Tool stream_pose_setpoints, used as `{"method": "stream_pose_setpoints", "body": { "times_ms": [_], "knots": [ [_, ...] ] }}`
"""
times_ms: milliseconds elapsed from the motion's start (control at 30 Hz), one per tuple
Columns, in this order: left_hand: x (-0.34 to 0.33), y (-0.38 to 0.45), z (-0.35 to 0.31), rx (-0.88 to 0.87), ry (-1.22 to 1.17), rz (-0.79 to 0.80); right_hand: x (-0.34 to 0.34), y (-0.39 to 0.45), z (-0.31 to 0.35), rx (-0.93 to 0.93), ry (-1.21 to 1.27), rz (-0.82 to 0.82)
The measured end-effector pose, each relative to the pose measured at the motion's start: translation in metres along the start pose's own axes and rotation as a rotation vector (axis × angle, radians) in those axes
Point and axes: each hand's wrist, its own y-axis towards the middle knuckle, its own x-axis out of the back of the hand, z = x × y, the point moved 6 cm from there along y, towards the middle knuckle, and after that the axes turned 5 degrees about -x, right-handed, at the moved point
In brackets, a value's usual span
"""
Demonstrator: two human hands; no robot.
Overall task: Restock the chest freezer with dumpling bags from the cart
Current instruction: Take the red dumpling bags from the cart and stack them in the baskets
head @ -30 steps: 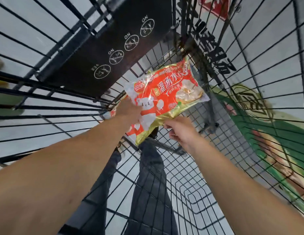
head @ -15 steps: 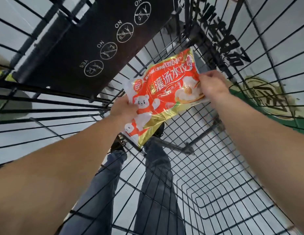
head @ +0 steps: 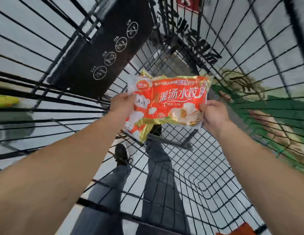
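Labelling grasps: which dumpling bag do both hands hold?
The front dumpling bag, printed face up: left hand grips its left end, right hand its right. The second bag lies beneath, mostly hidden.

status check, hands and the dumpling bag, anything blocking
Left hand and right hand each grip an end of the dumpling bag. Bag held above cart floor. Nothing blocking it; freezer not in view.

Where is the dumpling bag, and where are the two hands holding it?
dumpling bag (head: 175, 100): head view, on the red printed front.
left hand (head: 121, 106): head view, on the back of the hand gripping the bag's left end.
right hand (head: 214, 112): head view, on the back of the hand gripping the bag's right end.
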Motion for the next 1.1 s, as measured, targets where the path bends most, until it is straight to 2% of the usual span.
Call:
{"method": "stream_pose_setpoints", "body": {
  "times_ms": [133,300,433,667,967,1100],
  "knots": [
    [0.012,-0.035,-0.036,-0.118,0.037,0.035,0.029,-0.057,-0.010,0.047,0.086,-0.072],
    [0.027,-0.090,-0.053,-0.202,-0.041,0.234,0.055,-0.136,-0.032,0.132,0.205,-0.208],
    [0.053,-0.153,-0.075,-0.352,-0.060,0.336,0.082,-0.223,-0.050,0.244,0.331,-0.349],
    [0.080,-0.243,-0.112,-0.521,-0.062,0.404,0.119,-0.349,-0.078,0.370,0.450,-0.429],
    [0.072,-0.372,-0.124,-0.594,-0.213,0.487,0.172,-0.437,-0.127,0.404,0.593,-0.522],
    [0.044,-0.402,-0.122,-0.664,-0.159,0.531,0.209,-0.450,-0.156,0.405,0.657,-0.544]
  ]
}}
